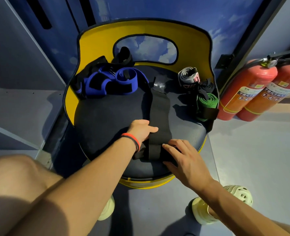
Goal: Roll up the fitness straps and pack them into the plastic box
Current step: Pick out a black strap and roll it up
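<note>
Black fitness strap (159, 113) lies flat and lengthwise down the middle of the chair seat (106, 120), its far end toward the yellow backrest (141, 28) and its near end folded under the person's hands. The left hand (141, 132) sits at the strap's left edge with the thumb laid across the webbing. Its fingers are hidden at the edge, so I cannot tell whether that grip is pinching or only pressing. The right hand (186, 159) rests on the near end with straight, spread fingers, its grip apart.

The step in hand looks like starting the roll. To do it well, I would tuck the first turn tight, keep both edges square, and let the left hand hold the length straight while the right turns it over.

Room is good ahead: the seat is bare on both sides of the strap. The blue straps (124, 79) are heaped at the far left, and the grey and pink roll (189, 76) and green roll (208, 101) sit at the far right by the rim. Near the hands the seat curves away, so the roll could slip off. 2 fire extinguishers (243, 92) stand right of the chair. The plastic box is not in sight.
</note>
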### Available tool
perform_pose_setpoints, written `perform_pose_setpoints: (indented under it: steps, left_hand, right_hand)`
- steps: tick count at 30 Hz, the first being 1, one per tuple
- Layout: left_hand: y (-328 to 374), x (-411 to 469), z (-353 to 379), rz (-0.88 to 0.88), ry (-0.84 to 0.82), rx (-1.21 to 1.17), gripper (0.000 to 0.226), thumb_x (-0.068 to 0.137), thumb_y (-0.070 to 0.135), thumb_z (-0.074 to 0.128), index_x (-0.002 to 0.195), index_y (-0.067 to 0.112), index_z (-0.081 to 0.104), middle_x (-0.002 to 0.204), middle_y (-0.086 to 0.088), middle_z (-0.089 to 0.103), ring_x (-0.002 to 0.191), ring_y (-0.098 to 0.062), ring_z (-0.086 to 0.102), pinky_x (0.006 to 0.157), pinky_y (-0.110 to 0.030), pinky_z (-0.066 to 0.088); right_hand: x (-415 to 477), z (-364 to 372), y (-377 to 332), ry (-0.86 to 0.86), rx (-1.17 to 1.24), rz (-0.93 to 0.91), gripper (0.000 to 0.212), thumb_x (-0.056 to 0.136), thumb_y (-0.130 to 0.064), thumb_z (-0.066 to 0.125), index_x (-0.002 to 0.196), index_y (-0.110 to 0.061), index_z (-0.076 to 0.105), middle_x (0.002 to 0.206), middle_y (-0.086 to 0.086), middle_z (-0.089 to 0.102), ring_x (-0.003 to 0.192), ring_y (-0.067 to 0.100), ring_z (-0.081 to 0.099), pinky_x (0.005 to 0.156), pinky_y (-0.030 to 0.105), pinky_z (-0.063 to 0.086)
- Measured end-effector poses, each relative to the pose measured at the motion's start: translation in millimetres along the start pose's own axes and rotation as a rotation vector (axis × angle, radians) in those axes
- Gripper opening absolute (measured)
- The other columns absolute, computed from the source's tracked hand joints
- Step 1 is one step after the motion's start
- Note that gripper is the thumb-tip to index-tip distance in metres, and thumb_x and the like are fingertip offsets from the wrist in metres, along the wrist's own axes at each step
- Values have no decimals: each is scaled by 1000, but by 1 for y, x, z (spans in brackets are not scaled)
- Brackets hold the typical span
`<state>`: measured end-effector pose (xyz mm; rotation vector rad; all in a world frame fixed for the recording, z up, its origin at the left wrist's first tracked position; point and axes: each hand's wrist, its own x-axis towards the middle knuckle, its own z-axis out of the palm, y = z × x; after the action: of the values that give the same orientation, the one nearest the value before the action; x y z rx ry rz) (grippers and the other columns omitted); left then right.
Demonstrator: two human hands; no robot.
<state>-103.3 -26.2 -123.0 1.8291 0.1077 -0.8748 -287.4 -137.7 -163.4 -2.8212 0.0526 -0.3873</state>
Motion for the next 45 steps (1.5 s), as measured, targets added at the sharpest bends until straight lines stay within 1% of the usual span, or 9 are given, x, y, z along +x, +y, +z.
perform_pose_setpoints:
  steps: [2, 9, 15, 20, 23, 27, 33, 41, 45]
  left_hand:
    - [2, 9, -2, 33, 30, 14, 57, 80, 2, 82, 133, 7, 62, 126, -9, 66, 111, -25, 65, 102, -40, 54]
    - [6, 21, 0, 246, 208, 413, 18, 79, 20, 85, 85, 21, 69, 86, 3, 68, 87, -19, 66, 75, -28, 51]
    - [-1, -5, -7, 278, 183, 406, 12, 90, 33, 71, 94, 24, 63, 89, 4, 70, 82, -17, 68, 71, -33, 57]
    - [-32, -39, -7, 307, 161, 282, 25, 97, 39, 61, 92, 20, 76, 88, 4, 73, 88, -18, 68, 77, -33, 58]
    - [-38, -52, 0, 342, 202, 266, 29, 98, 36, 60, 121, 23, 73, 114, 4, 73, 106, -14, 66, 81, -21, 50]
    - [-52, -64, 4, 403, 251, 383, 47, 94, 45, 65, 138, 27, 62, 134, 3, 65, 126, -18, 58, 101, -33, 50]
    - [-76, -85, 9, 375, 332, 455, 51, 100, 52, 49, 140, 22, 60, 129, 0, 56, 119, -18, 55, 90, -26, 46]
    - [-74, -82, 3, 303, 342, 459, 40, 96, 56, 56, 107, 22, 75, 105, 1, 64, 96, -15, 60, 69, -23, 40]
    - [-64, -73, 0, 268, 354, 421, 40, 91, 57, 62, 83, 20, 75, 84, 2, 69, 76, -14, 61, 59, -27, 48]
  right_hand:
    - [4, -2, 3, -16, 62, 16, 55, 87, -32, 77, 137, -16, 61, 129, 1, 58, 114, 22, 54, 94, 34, 53]
    - [29, -13, 17, -196, 181, 65, 49, 99, -47, 59, 142, -25, 53, 124, -7, 51, 107, 17, 48, 94, 32, 48]
    - [44, -12, 17, -273, 371, 256, 48, 101, -41, 59, 144, -19, 54, 120, -3, 46, 113, 14, 47, 105, 30, 41]
    - [47, -13, 9, -110, 481, 480, 43, 93, -38, 71, 130, -21, 59, 109, -9, 58, 99, 10, 57, 82, 13, 44]
    - [40, -9, 0, 20, 534, 601, 31, 88, -38, 78, 110, -24, 62, 100, -12, 67, 91, 10, 65, 65, 4, 45]
    - [34, -7, -10, 82, 519, 681, 34, 88, -43, 76, 116, -23, 71, 105, -9, 74, 98, 10, 67, 74, 11, 48]
    - [13, 3, -32, 48, 508, 652, 33, 94, -56, 61, 101, -27, 77, 87, -8, 73, 82, 13, 68, 69, 30, 54]
    - [5, -4, -43, 135, 422, 570, 27, 93, -47, 67, 104, -22, 65, 84, -13, 66, 71, 11, 60, 57, 13, 42]
    - [0, 0, -37, 87, 413, 498, 49, 89, -50, 72, 127, -19, 67, 117, -8, 67, 95, 9, 65, 77, 14, 52]
